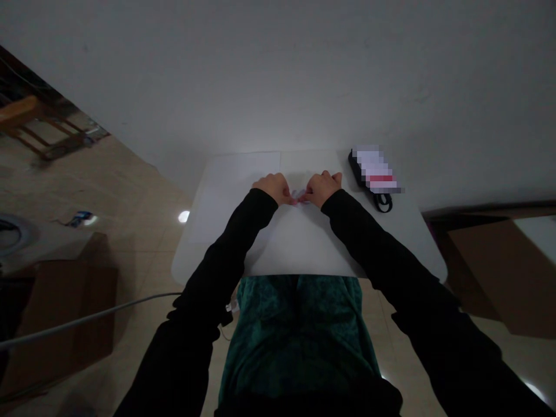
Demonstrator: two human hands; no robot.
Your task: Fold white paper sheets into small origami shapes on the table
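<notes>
My left hand (273, 187) and my right hand (322, 186) rest close together on a white table (304, 237), both with fingers curled. Between them they pinch a small pale pinkish item (299, 197), too small to identify. Black sleeves cover both my arms down to the wrists. The hands sit near the middle of the table, toward its far half.
A black object with a pale label and a looped cord (374, 176) lies at the table's far right. Brown cardboard boxes (499, 272) stand to the right and to the left (61, 301). A grey cable (87, 318) crosses the tiled floor. A wall rises behind the table.
</notes>
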